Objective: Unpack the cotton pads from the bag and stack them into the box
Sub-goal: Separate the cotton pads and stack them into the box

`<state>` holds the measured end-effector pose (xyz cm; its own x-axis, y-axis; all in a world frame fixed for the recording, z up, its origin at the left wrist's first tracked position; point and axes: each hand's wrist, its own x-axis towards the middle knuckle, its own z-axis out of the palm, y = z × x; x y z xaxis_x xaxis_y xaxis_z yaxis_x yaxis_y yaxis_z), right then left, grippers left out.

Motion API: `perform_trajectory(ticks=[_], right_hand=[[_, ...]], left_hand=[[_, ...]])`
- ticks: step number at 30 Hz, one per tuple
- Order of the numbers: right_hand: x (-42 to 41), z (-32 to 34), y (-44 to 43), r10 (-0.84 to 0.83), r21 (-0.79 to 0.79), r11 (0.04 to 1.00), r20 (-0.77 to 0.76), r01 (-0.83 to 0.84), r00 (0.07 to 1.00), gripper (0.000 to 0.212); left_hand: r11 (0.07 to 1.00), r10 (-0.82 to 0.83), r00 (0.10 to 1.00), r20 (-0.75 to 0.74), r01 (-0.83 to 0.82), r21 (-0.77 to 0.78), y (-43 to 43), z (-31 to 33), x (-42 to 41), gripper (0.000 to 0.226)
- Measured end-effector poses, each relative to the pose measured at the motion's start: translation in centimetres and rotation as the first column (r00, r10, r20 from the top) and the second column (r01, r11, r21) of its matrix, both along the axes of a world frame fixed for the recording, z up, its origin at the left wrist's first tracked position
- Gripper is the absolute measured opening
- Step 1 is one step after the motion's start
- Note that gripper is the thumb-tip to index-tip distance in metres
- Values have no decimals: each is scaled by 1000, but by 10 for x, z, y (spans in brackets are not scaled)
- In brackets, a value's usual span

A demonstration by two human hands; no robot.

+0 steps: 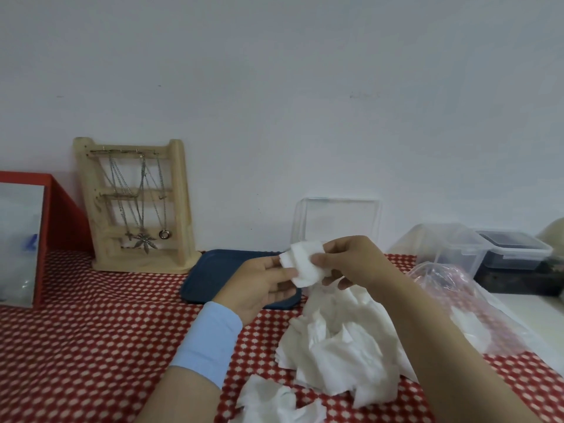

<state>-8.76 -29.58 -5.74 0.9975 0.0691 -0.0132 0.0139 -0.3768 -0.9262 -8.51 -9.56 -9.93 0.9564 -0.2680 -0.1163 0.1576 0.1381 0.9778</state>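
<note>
- Left hand (262,285): thumb and fingers pinch the left edge of a small stack of white square cotton pads (305,265), held up in the air. Light-blue fabric wristband (207,340) on that wrist.
- Right hand (351,261): fingertips pinch the same stack from its right side, thumb on the near face. Both hands grasp it. How many pads are in it I cannot tell.
- Loose heap of white cotton pads (345,346) lies on the red cloth with white dots (91,331), right below the hands. A smaller clump of pads (274,401) sits at the bottom edge, just beside the heap.
- Crumpled clear plastic bag (457,300) lies right of the heap, under the right forearm, with white pads showing inside.
- Clear square plastic box (341,215) stands behind the hands, against the white wall. Its contents are hidden by the hands.
- Dark blue plastic tray (219,270) lies flat on the cloth, partly behind the left hand.
- Pale wooden jewellery stand (137,206) with hanging chains is left of the tray. A red-framed mirror (21,239) is at the far left.
- Far right: a clear lidded container (451,245) touches a dark-filled lidded container (515,248).
</note>
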Motion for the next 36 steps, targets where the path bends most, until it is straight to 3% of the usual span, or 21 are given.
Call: perform_trajectory(ticks=[4,7,11,15,18,22,26,30,34,36], right_hand=[[5,-1,-7,-70,-13,997,34,70,997,14],[1,6,-9,-27,26,999,76,25,997,13],[-5,8,4,71,-51,996,68,-68,995,10],[-4,3,9,11,-106,994,67,-4,998,12],[-2,1,8,-13,-108,994,70,20,997,16],[-1,0,8,31,-47,998,-8,-31,999,37],[-1,-1,8,109,43,993,-42,-107,993,22],[-2,-3,12,66,92,994,-27,-63,997,17],[-11,-1,26,77,34,996,6,-77,997,13],[-16,3,36,81,-124,990,72,-72,994,21]], left_hand=[[997,57,998,-28,-59,-44,0,-4,3,23],[995,97,995,-10,-98,-24,-1,-3,2,25],[999,24,1000,-5,-24,-25,-6,3,-3,23],[998,-4,1000,-1,4,-61,-6,7,-4,25],[997,-26,1000,0,26,-66,-7,10,-6,27],[988,-15,998,-54,7,-151,-9,16,-8,29],[986,12,997,81,-25,163,-6,13,-7,32],[974,34,994,105,-57,220,1,15,-11,33],[948,33,995,91,-60,314,14,14,-19,35],[905,76,989,125,-121,408,25,15,-24,36]])
